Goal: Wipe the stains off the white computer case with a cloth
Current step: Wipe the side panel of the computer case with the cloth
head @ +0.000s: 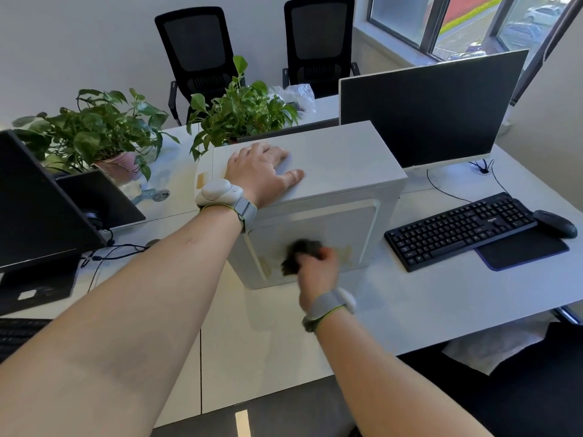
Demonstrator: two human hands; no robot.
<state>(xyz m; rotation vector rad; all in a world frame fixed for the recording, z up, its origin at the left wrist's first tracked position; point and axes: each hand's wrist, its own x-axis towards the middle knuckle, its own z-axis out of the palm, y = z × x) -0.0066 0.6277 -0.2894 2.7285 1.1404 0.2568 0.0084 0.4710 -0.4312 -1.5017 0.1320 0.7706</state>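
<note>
White metal makes up the computer case (331,159), which is stood upright on the pale desk (441,298) at the centre of the frame, its side panel turned toward the camera. The left hand (262,171) is laid flat on the top of the case near its left end, fingers straight and spread, palm down. A grey band with a white module (217,192) is worn on that wrist. Lower, at the middle of the frame, a dark cloth (299,255) is bunched in the right hand (318,266) and pressed against the side panel; the fingers are curled round it, though hand and cloth are blurred, so the exact grip is hard to make out. Yellowish stains (345,252) are seen on the panel just right of the cloth, and another streak (266,268) lies to its left near the lower edge. To the right of the case a black keyboard (460,228) is set on the desk, with a black mouse (555,223) on a dark pad (523,250) at the far right. A dark monitor (432,111) is stood behind the case at the upper right. Two potted plants (94,127) are placed at the upper left and centre, and two black chairs (198,48) are seen along the top of the frame, by the wall.
</note>
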